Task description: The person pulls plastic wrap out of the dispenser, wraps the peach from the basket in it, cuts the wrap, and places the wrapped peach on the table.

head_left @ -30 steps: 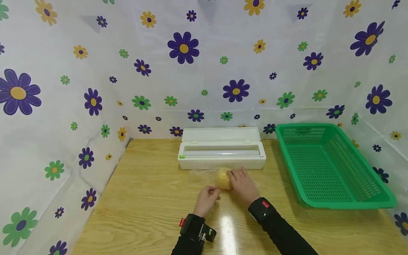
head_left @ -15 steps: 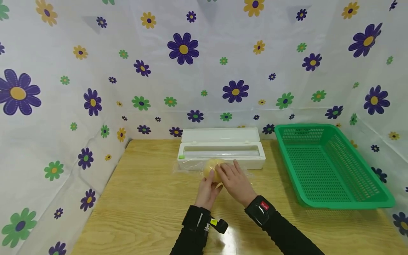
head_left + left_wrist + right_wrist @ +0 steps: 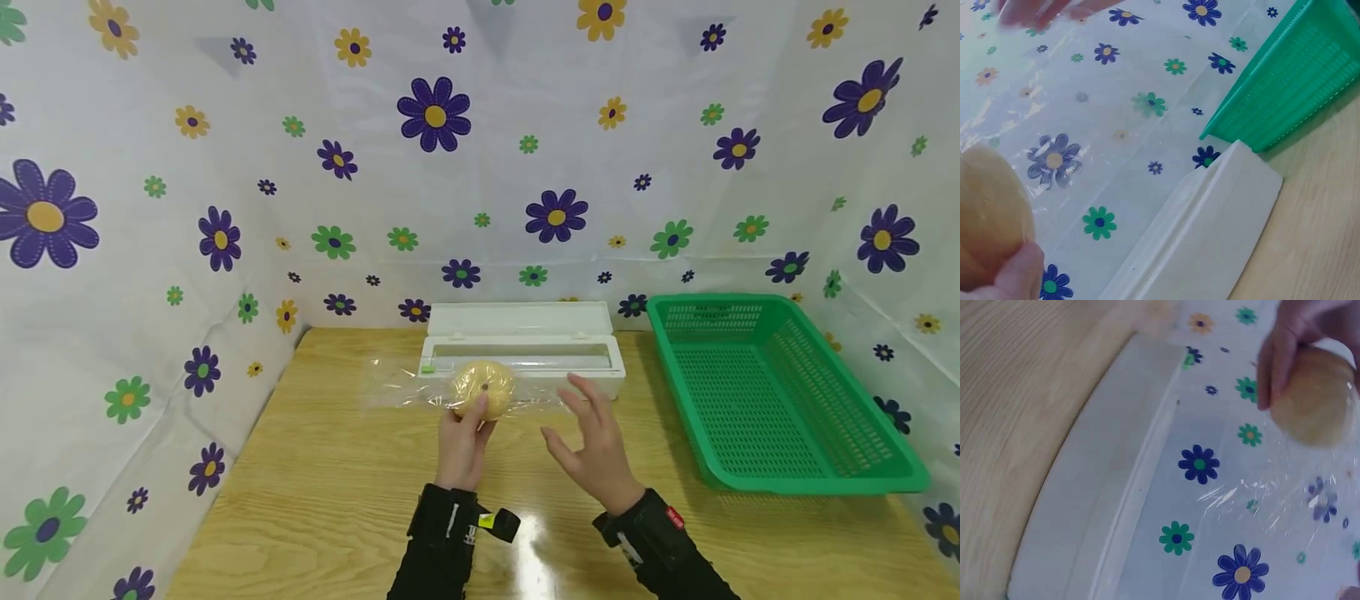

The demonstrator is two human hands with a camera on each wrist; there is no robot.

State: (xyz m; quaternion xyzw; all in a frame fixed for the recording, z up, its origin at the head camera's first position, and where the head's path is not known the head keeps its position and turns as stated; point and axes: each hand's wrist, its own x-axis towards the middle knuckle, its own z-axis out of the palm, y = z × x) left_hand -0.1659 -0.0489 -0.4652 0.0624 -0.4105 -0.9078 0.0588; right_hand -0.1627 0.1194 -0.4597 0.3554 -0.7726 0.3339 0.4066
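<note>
My left hand (image 3: 461,454) grips a round, pale yellow fruit (image 3: 483,379), perhaps a pear, raised above the table with its dark stem spot showing. The thumb lies across the near side of the fruit. Clear cling film (image 3: 397,387) covers it and spreads out loose to both sides. To the right, my right hand (image 3: 600,454) is in the air with fingers spread, apart from the fruit; whether it touches the film's edge cannot be told. In the right wrist view the left fingers (image 3: 1282,362) curl round the wrapped fruit (image 3: 1316,403).
Behind the fruit stands a white cling film box (image 3: 611,383), lid up, with a film roll (image 3: 555,362) inside. A green plastic basket (image 3: 810,485) sits on the right of the wooden table (image 3: 330,467). A flowered cloth (image 3: 495,167) hangs behind and at the sides.
The fruit has been lifted off the table and moved left in the left hand, turning its stem spot into view. The right hand has let go of it and drawn away rightward.
</note>
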